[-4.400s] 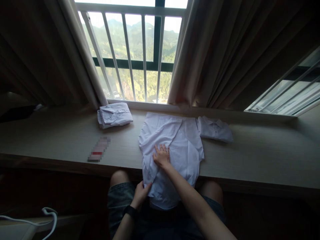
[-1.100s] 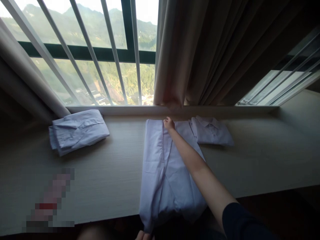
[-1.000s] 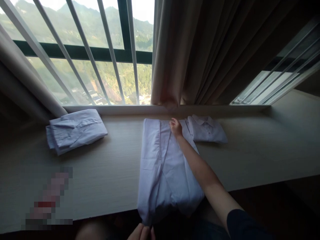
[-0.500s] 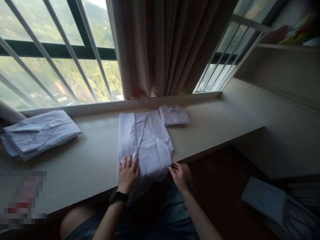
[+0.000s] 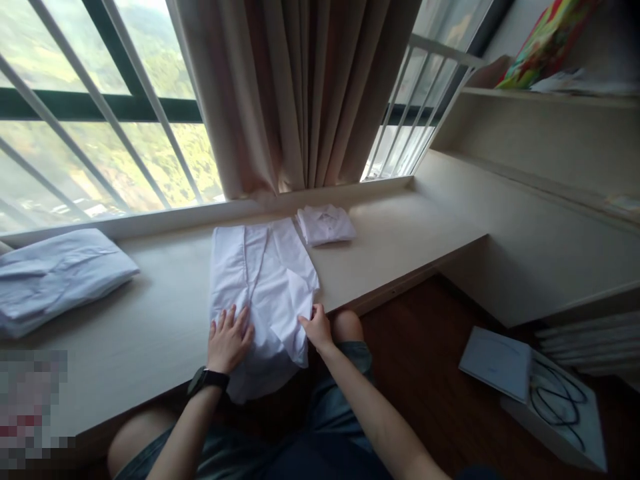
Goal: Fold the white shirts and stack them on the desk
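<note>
White shirt (image 5: 263, 267) lies spread on the desk (image 5: 400, 230), its near end drooping over the front edge toward the person's lap, likely because it is longer than the desktop is deep. The left hand (image 5: 230, 339) rests palm down on the shirt's near left part, fingers spread and gripping nothing, which probably keeps the cloth flat and stops it sliding. At the shirt's near right edge, the right hand (image 5: 316, 328) has its thumb over the fabric and its fingers curled, seemingly pinching the border; how much cloth sits in that pinch is hidden. A folded shirt (image 5: 327, 225), collar up, sits at the shirt's far right corner, so close that I cannot tell whether they touch. A folded white bundle (image 5: 65, 273) lies well apart to the shirt's left, and a pixelated item (image 5: 27, 400), impossible to make out, is nearer the person on that side. Beyond the shirt's far edge a narrow strip of desktop meets the low ledge (image 5: 345, 189) under the curtain (image 5: 280, 100), so reach is tightest there. Sideways there is more room: desktop shows between shirt and bundle, and a longer stretch runs right, past the collar.
</note>
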Tool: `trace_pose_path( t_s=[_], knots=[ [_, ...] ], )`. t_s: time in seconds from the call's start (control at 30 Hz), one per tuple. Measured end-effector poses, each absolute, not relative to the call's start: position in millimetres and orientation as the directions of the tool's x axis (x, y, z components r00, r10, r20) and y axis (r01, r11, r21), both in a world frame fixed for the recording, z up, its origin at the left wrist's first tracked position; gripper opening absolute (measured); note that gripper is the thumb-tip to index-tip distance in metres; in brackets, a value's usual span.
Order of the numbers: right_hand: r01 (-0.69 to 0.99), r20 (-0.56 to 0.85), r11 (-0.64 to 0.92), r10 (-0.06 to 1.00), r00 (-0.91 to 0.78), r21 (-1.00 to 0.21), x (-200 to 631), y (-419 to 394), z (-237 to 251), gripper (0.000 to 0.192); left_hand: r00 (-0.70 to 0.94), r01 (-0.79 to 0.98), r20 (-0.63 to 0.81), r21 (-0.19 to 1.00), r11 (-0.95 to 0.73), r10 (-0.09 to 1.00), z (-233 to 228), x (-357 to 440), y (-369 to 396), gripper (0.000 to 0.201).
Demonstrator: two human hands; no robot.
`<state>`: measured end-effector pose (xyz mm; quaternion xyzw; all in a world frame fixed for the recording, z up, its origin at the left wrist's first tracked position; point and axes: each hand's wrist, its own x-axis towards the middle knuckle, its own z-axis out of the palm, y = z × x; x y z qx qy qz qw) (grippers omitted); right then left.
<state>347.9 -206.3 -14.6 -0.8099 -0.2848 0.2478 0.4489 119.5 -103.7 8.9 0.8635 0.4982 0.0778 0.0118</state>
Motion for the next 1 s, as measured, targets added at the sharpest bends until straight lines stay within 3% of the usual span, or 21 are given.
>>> trace_pose_path(
  t_s=[0.17, 0.27, 0.47, 0.57, 0.77, 1.0],
  knots=[
    [0.295, -0.194, -0.582, 0.632, 0.750, -0.758, 344, -227, -21, 0.033, 0.611, 0.755, 0.232, 0.117, -0.645, 0.757, 29, 156, -125, 0.053],
    [0.343, -0.183, -0.582, 0.660, 0.728, -0.738, 349, -230, -17, 0.039, 0.701, 0.658, 0.235, 0.151, -0.738, 0.673, 30, 192, -143, 0.050],
    [0.461, -0.052, -0.548, 0.681, 0.730, -0.698, 392, -195, 10, 0.043, 0.745, 0.628, 0.143, 0.177, -0.758, 0.651, 5, 222, -164, 0.050],
    [0.439, -0.117, -0.609, 0.661, 0.741, -0.661, 418, -170, 20, 0.051, 0.751, 0.621, 0.151, 0.170, -0.765, 0.643, 3, 220, -164, 0.049],
    [0.377, -0.265, -0.578, 0.737, 0.621, -0.723, 437, -140, 22, 0.023, 0.712, 0.650, 0.191, 0.187, -0.737, 0.676, 23, 239, -182, 0.047],
    [0.253, -0.315, -0.523, 0.763, 0.565, -0.814, 434, -127, 24, 0.016, 0.699, 0.693, 0.110, 0.139, -0.707, 0.706, 25, 259, -199, 0.016]
  ],
)
